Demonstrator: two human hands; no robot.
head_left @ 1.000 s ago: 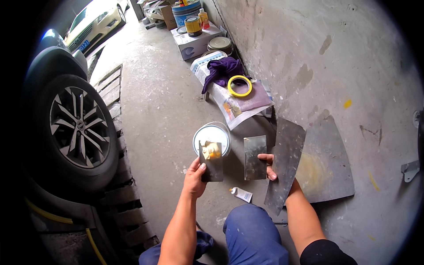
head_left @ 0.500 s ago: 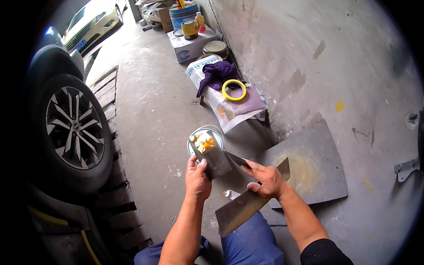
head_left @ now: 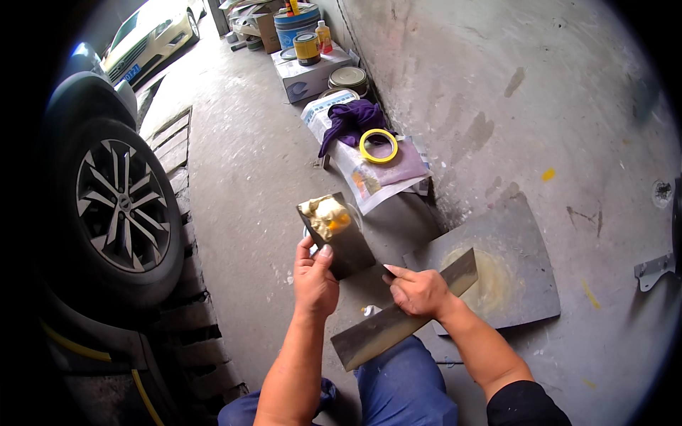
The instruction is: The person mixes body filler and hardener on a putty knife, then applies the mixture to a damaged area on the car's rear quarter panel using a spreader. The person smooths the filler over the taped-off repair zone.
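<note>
Glossy paste (head_left: pixel 325 214), dull metal plate (head_left: pixel 348 254)

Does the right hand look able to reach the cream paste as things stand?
Probably yes: the right hand, though holding a long strip, is close to the dark plate, and nothing visible covers the cream paste on the plate's far end.

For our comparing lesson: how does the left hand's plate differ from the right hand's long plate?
The loaded plate carries a lump of pale paste; the long plate shows no such lump. The loaded plate looks shorter than the long plate. The loaded plate's far end angles left, the long plate's right. Both are flat and mostly dark.
</note>
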